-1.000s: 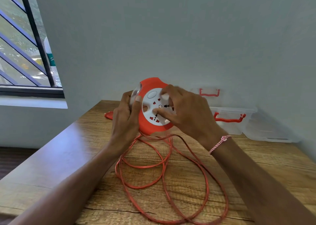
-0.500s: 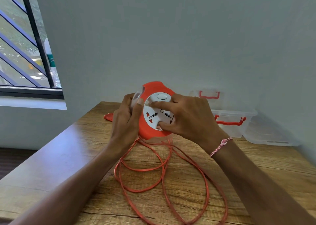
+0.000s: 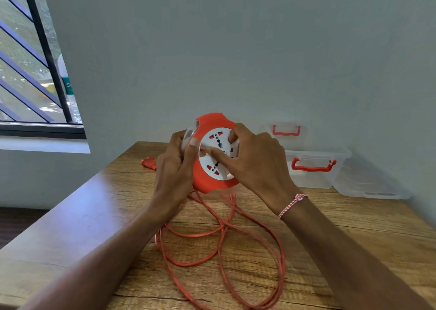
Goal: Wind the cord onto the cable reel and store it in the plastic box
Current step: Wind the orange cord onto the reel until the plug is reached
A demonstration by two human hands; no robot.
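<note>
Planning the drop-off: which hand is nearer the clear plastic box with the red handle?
Right. The right hand is on the cable reel's white face, just left of the box; the left hand grips the reel's far-left edge.

Matt plastic cable reel point(image 3: 207, 182), clear plastic box point(image 3: 313, 168), grainy wood table point(image 3: 354, 239) w/ satin finish

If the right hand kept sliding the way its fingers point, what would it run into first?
The right hand points leftward across the white socket face of the cable reel, fingertips already on it. Carrying on, it would probably meet the left hand gripping the reel's far edge, though depth is hard to judge from one view.
</note>
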